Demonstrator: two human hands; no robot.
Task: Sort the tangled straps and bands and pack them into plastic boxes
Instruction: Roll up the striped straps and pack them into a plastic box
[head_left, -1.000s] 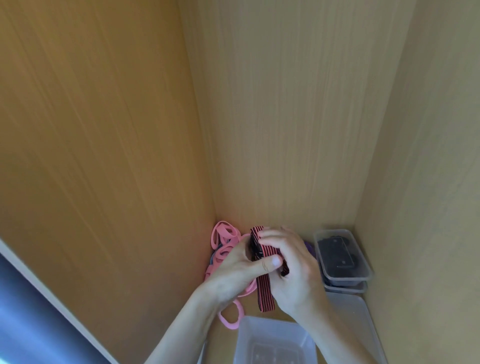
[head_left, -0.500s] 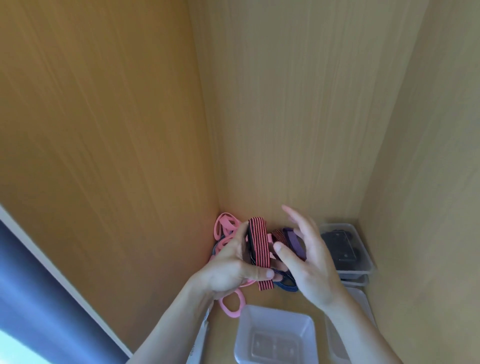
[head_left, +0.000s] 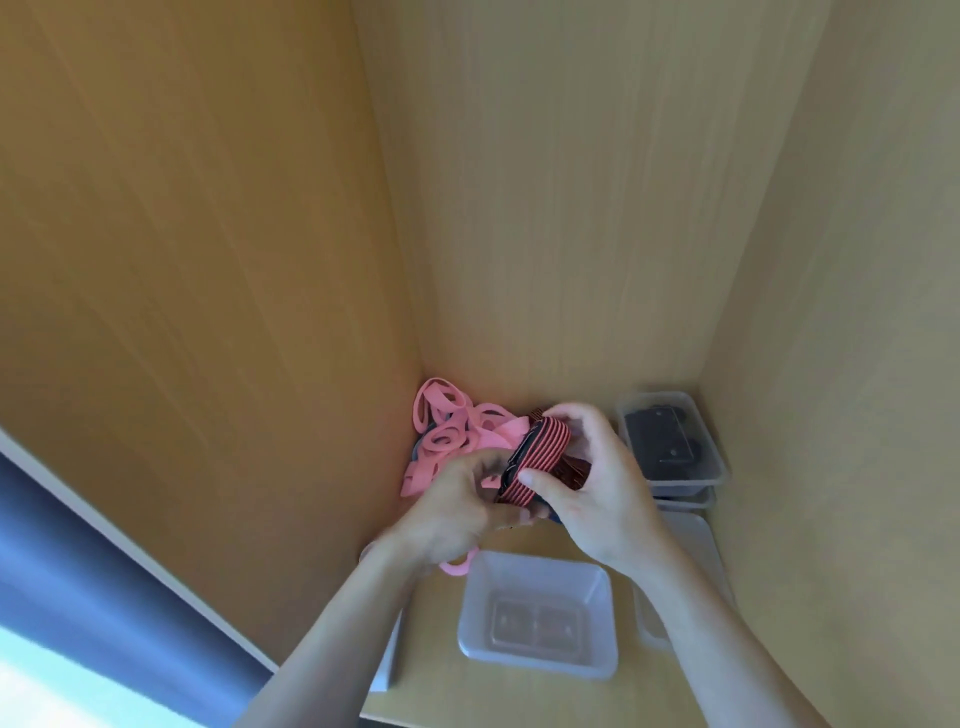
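Pale wood-grain cupboard corner (head_left: 571, 234). Right hand (head_left: 592, 493) clasped the folded, ribbed red-and-black strap (head_left: 537, 454) above the shelf; blurred left hand (head_left: 457, 512) pinched its lower end. Flat pink bands (head_left: 449, 431) heaped behind; clear rectangular box (head_left: 540, 660) in front.

Pale wood-grain panels enclose the nook, a back panel (head_left: 571, 208), a right panel (head_left: 857, 312) and a more orange left panel (head_left: 182, 234) (it sits in shade), over a matching shelf floor (head_left: 519, 696) — and beyond a white edge strip (head_left: 130, 548) lies a blue-grey surface (head_left: 104, 613).
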